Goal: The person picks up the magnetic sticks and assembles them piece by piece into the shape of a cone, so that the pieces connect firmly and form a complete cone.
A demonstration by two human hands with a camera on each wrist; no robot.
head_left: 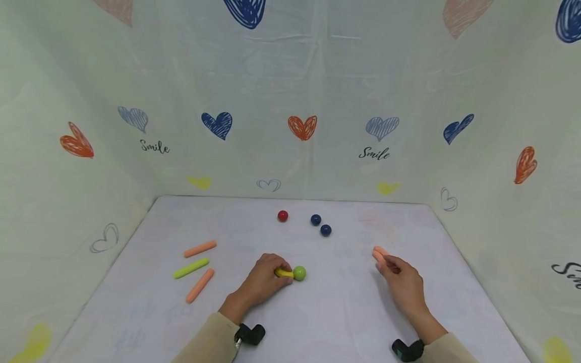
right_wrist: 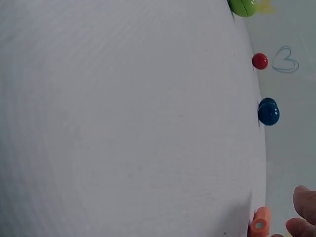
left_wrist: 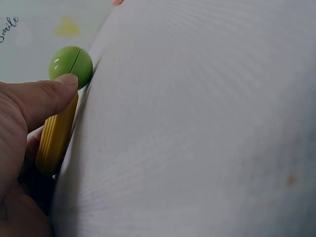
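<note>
My left hand (head_left: 268, 275) pinches a short yellow ribbed stick (left_wrist: 57, 133) between thumb and fingers, low over the table. The stick's far end meets a green ball (head_left: 299, 273) with a seam across it; the thumb tip overlaps the ball's lower edge in the left wrist view. My right hand (head_left: 405, 287) is over two orange sticks (head_left: 379, 251) that lie close together at the right. In the right wrist view the nearer orange stick (right_wrist: 259, 225) shows a hollow end on the table, with thumb and fingertips just above it.
A red ball (head_left: 283, 216) and two dark blue balls, one at the back (head_left: 315, 220) and one nearer (head_left: 326, 230), sit at the rear of the white table (head_left: 345, 312). On the left lie two orange sticks (head_left: 199, 286) and a yellow-green stick (head_left: 191, 268). Heart-patterned curtains surround the table.
</note>
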